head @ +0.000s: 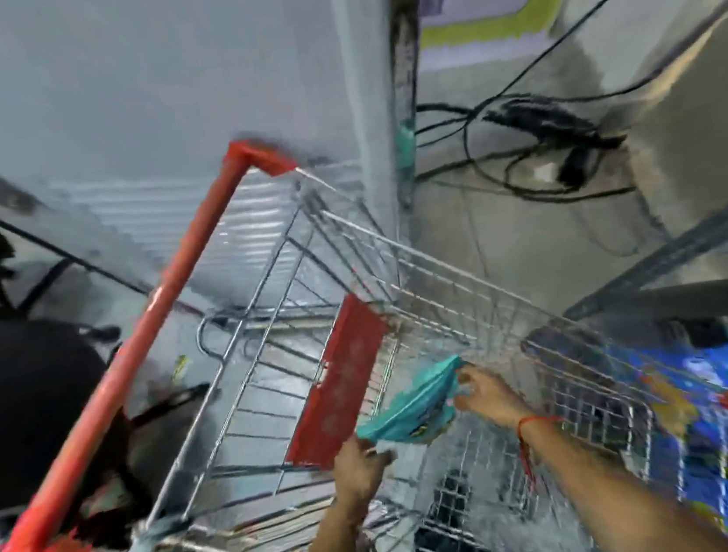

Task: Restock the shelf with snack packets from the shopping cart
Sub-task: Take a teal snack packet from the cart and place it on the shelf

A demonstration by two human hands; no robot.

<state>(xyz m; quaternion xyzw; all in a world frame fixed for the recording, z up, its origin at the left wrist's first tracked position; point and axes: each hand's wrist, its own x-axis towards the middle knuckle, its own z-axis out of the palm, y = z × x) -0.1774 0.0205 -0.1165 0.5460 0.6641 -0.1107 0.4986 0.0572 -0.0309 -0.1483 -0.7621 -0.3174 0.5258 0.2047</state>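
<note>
Centrally, in the lower middle of the frame, both hands grip one teal snack packet [417, 407] above the basket of a wire shopping cart [447, 293]. Left hand [360, 464]: fingers curled shut on the packet's lower-left end, close beside the cart's red child-seat flap [343, 384]. Right hand [489, 393]: fingers partly bent, pinching the packet's upper-right end; a red thread band [533, 422] circles that wrist. Both forearms enter from the bottom edge, cut off there.

Motion blur smears the whole picture. Print on the packet is unreadable beyond a dark patch near its lower edge, and the exact finger positions on the right hand cannot be resolved. At lower right, blue, red and yellow packets [708, 407] seen through the wire mesh merge into streaks; whether they lie inside the cart or beyond it cannot be told. A dark shelf frame [674, 274] crosses the right side, partly cut off by the edge.

The packet appears soft and crumpled, stretched diagonally between the two hands. The cart's red handle bar [142, 349] runs diagonally through the left half. Black cables [533, 140] lie tangled on the floor at upper right.
</note>
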